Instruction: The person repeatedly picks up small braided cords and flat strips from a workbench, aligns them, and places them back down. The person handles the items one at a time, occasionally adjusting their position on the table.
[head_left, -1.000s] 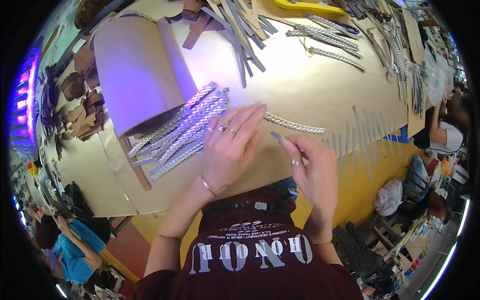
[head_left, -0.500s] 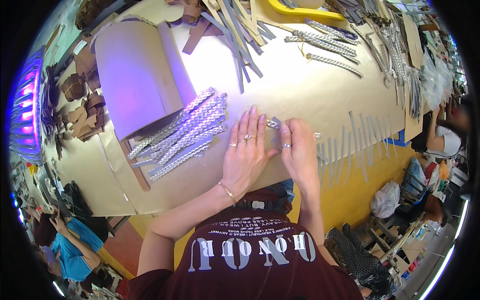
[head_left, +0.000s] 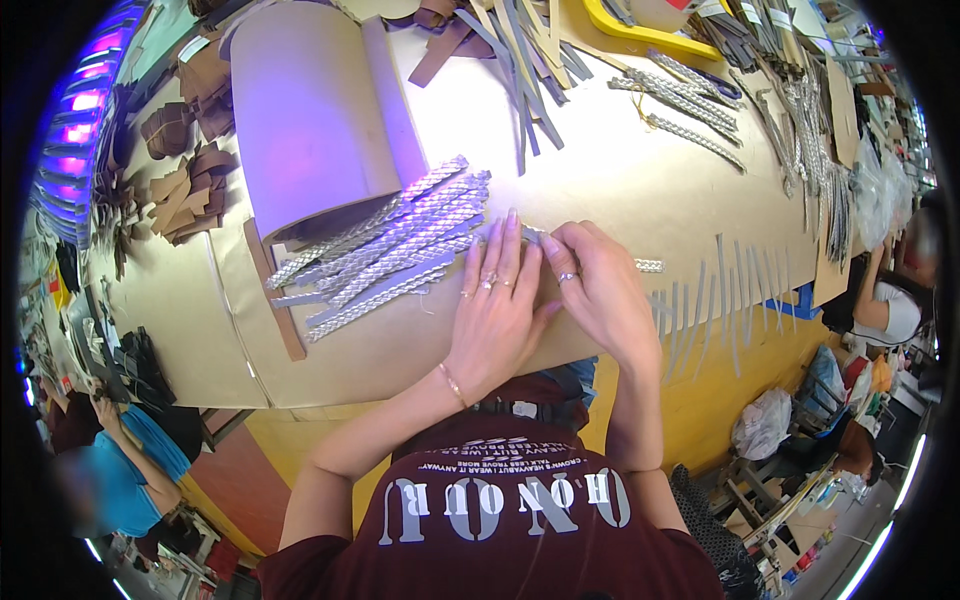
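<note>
My left hand [head_left: 495, 305] lies flat with its fingers stretched out, pressing on the table beside the end of a silver braided strip [head_left: 649, 266]. My right hand [head_left: 604, 290] is closed in a pinch on that strip, close to the left fingertips. Only a short piece of the strip sticks out to the right of my right hand; the rest is hidden under both hands. Left of my left hand lies a loose pile of silver braided strips [head_left: 405, 235]. Thin grey strips [head_left: 722, 300] hang in a row over the table's near edge at the right.
A large curved tan sheet [head_left: 315, 120] stands behind the pile on the gold-covered table [head_left: 590, 185]. Grey and beige flat strips [head_left: 530, 80], a yellow handle-like piece [head_left: 650, 35] and more braids [head_left: 690, 105] lie farther back. Brown pieces [head_left: 192, 195] are at the left. People sit on both sides.
The view has shifted, so the table's things appear farther right. My right hand has turned and its fingertips are nearer my left fingers, covering the piece of braid that showed between them.
</note>
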